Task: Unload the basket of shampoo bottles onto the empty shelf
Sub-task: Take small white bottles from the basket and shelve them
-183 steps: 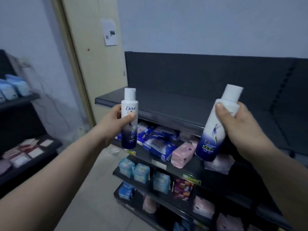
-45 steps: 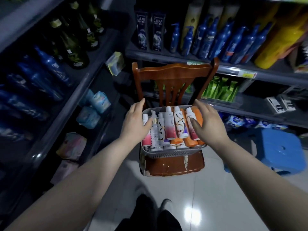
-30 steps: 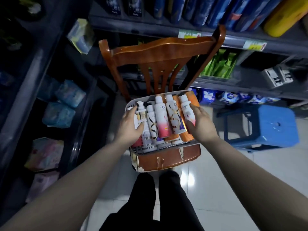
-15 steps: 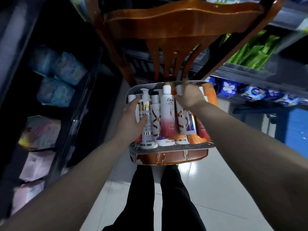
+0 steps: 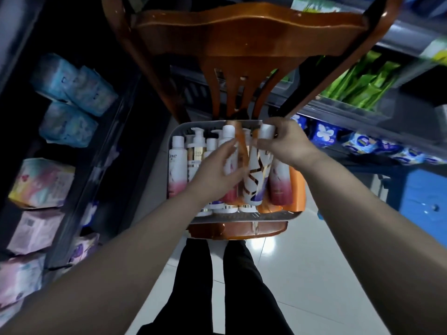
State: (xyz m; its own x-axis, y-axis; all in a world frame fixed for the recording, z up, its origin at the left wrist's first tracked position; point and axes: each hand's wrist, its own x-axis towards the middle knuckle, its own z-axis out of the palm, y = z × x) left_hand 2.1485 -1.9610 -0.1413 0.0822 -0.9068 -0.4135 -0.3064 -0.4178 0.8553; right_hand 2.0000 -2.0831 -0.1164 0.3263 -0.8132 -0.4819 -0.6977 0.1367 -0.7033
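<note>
Basket (image 5: 174,134) on chair (image 5: 242,32); shampoo bottles (image 5: 177,165) lie flat, axes 6-to-12, caps toward 12. Right hand (image 5: 287,144) clamps white-capped bottle (image 5: 278,186) near its cap (basket's 1 o'clock). Left hand (image 5: 215,177) over middle bottles; grip blurred, cannot tell.

L hand (image 5: 219,172) motion-blurred, grip unclear; it hides mid bottles' (image 5: 255,182) labels. Chair (image 5: 242,32) top cut off by top edge; blue stool (image 5: 425,197) cut at right edge.
</note>
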